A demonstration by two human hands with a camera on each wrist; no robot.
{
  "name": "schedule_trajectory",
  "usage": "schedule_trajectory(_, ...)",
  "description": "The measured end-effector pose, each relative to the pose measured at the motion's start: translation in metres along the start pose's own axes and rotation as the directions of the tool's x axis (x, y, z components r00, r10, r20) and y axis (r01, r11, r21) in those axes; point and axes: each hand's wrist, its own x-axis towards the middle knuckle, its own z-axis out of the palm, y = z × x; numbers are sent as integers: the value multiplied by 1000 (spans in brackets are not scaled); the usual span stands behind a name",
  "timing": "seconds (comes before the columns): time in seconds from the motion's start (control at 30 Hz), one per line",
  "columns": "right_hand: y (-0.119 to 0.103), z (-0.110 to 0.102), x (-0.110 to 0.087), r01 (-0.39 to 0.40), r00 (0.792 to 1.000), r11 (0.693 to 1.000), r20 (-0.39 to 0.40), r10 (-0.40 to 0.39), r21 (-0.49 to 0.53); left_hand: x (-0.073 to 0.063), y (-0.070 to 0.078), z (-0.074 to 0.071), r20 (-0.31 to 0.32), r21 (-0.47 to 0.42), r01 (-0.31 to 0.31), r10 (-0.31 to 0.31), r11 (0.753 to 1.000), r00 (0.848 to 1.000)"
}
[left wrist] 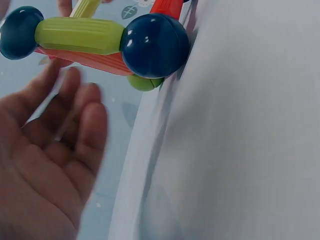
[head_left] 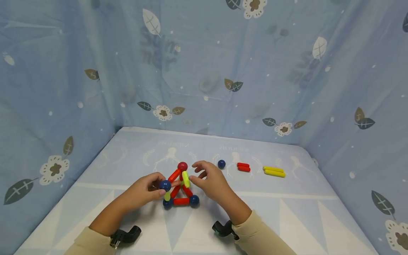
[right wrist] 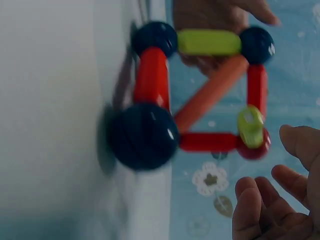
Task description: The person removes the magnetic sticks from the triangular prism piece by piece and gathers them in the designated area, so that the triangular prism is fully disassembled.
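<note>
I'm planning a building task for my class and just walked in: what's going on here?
A person is building a ball-and-stick structure. The left hand holds it at a raised blue ball; the right hand, holding nothing, is beside the yellow-green stick at the red ball. A loose blue ball, two red sticks and two yellow sticks lie farther right on the table.

2 sleeves [head_left: 264,235] cut off, blue ball [right wrist: 144,136] blurred

R hand [right wrist: 292,184] nr red ball [right wrist: 252,153] + grn rod [right wrist: 249,121], prob. apart; blurry.
</note>
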Motion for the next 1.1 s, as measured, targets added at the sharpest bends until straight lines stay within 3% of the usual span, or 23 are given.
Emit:
schedule_trajectory(0.17,-7,22,-1,-7,1000,1000,28,6,24,-3,3,5,-120,-108,-49,36,993,992)
schedule_trajectory(0.3,-11,29,-1,-31,999,999,20,30,37,-3,4,12,-165,-156,-84,58,984,985)
schedule_trajectory(0.5,-14,29,-4,-45,999,998,29,44,43,-1,5,16,-170,-175,-125,95,977,981)
schedule_trajectory(0.9,-6,24,-7,-16,995,999,-97,20,44,-1,5,15,-164,-190,-53,21,980,986)
schedule_trajectory(1.1,3,20,-4,-69,996,997,-44,71,38,-1,4,15,-168,-197,-30,-4,980,986)
